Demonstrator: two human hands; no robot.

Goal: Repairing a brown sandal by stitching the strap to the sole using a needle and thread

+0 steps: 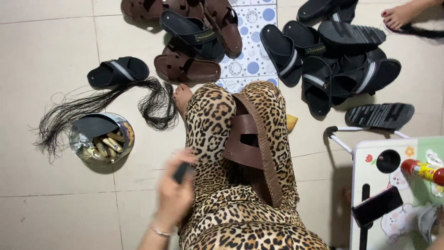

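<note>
A brown leather sandal [247,146] stands on edge, wedged between my legs in leopard-print trousers [210,120]. My left hand [175,192] is blurred, just left of my thigh, with its fingers closed around a small dark object [180,172]. A thin bracelet sits on that wrist. My bare foot [181,96] rests on the tiled floor ahead. My right hand is out of view.
A round tin [121,121] of small pale pieces and a bundle of black thread [104,103] lie to the left. Brown sandals [187,69] and black sandals [342,60] are spread ahead. At the right, a low table [370,150] bears a phone [377,206] and a red bottle [423,170]. Another person's foot [397,16] shows at the top right.
</note>
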